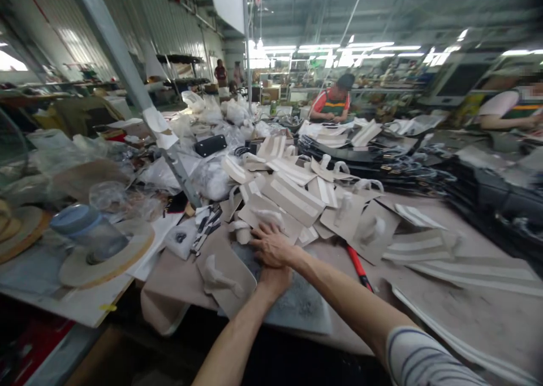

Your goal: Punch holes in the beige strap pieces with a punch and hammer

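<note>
Resting over the left hand [275, 279] in the head view, the right hand [272, 245] has its fingers spread and grips nothing I can see. The left hand is partly hidden, so I can't tell its grip. A gray piece [291, 226] lies by the right fingers, on the tabletop [487, 312]. Many pieces nearby have white strips [297, 196]; I can't tell which are done or left.

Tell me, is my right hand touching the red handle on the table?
Apart: the head view shows tabletop between the right hand and the red handle.
</note>
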`<state>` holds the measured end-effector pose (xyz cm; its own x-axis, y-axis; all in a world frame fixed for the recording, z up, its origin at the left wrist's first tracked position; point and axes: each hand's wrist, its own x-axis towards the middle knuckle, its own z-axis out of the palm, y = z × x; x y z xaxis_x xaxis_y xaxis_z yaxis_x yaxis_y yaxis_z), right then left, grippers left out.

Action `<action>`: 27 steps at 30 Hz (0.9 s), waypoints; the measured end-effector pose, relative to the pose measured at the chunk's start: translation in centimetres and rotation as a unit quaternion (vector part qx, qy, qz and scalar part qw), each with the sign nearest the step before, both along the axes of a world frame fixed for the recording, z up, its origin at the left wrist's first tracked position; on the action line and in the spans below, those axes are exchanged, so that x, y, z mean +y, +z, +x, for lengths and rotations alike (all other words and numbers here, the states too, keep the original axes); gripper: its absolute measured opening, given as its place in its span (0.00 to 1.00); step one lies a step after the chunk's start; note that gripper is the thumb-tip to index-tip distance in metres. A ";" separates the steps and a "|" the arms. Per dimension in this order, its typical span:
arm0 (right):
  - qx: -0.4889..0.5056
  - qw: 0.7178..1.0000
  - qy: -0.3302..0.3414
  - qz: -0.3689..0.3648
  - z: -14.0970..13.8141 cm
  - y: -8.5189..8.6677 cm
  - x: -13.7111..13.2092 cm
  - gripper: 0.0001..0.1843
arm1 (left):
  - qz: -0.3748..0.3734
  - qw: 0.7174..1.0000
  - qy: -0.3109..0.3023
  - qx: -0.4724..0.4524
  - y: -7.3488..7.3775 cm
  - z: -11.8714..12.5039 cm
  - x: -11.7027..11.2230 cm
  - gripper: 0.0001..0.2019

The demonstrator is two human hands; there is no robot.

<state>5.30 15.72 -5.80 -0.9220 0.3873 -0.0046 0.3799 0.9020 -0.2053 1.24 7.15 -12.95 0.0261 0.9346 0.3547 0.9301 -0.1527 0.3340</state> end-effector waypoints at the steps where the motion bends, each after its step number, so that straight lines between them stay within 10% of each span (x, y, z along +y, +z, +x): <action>1: -0.010 1.000 -0.002 0.004 0.0 -0.4 1.3 0.22 | -0.008 0.999 -0.052 0.003 0.1 -0.4 -0.4 0.10; 5: -0.030 0.999 0.013 0.028 0.5 -1.7 6.1 0.21 | 0.013 0.983 -0.183 -0.003 0.8 -0.7 -1.0 0.10; 17: -0.033 0.993 -0.093 0.067 5.8 -4.0 16.5 0.21 | 0.019 0.996 -0.075 -0.039 -1.7 -0.1 -0.3 0.09; 22: -0.086 0.988 -0.109 0.061 7.6 -2.0 15.2 0.25 | -0.003 0.997 -0.072 -0.007 -0.8 0.0 -0.3 0.09; 27: -0.091 0.986 -0.135 0.026 3.1 -0.6 9.3 0.17 | -0.053 0.993 -0.100 0.032 1.0 -0.1 -0.7 0.10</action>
<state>8.39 25.06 -6.45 -0.7711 0.6223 -0.1344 0.6338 0.7705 -0.0684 1.09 6.50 -11.97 0.2346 0.9404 0.2461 0.9045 -0.3039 0.2992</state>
